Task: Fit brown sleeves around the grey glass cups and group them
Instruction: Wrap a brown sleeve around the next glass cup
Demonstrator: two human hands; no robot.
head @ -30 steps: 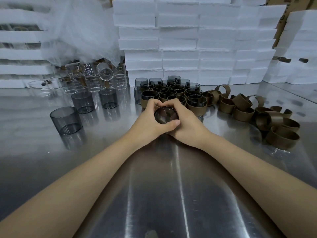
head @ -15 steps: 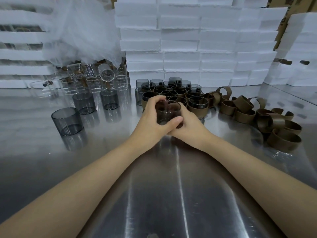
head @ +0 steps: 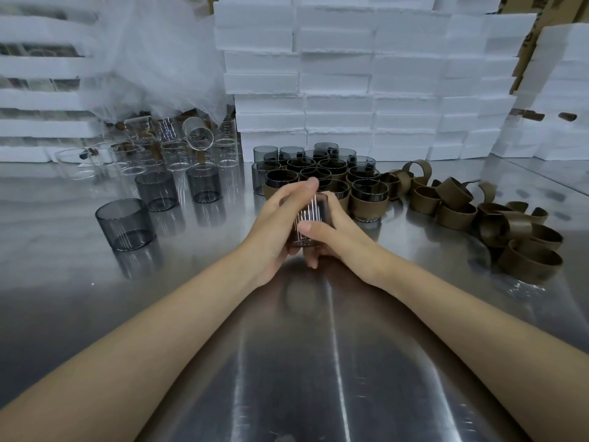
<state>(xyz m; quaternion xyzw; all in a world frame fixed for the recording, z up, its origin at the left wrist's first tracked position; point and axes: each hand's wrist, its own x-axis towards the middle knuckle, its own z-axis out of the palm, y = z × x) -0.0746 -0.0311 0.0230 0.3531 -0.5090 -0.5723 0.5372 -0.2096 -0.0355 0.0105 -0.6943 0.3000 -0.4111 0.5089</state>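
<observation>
Grey glass cup sits centre frame over the counter, between both hands. It has a brownish tint, and I can't tell if a sleeve is on it. Left grip is clenched round the cup from the left, fingers over its top. Right grip clasps it from the right, thumb across the near face. Just behind is a tight cluster of sleeved cups, upright, each inside a brown band. To the left are three bare grey cups, upright and apart. Behind them are clear glasses, one tipped on top, brown bits among them. To the right is a loose pile of brown sleeves. At the back are stacked foam boxes, and plastic wrap hangs above the glasses.
</observation>
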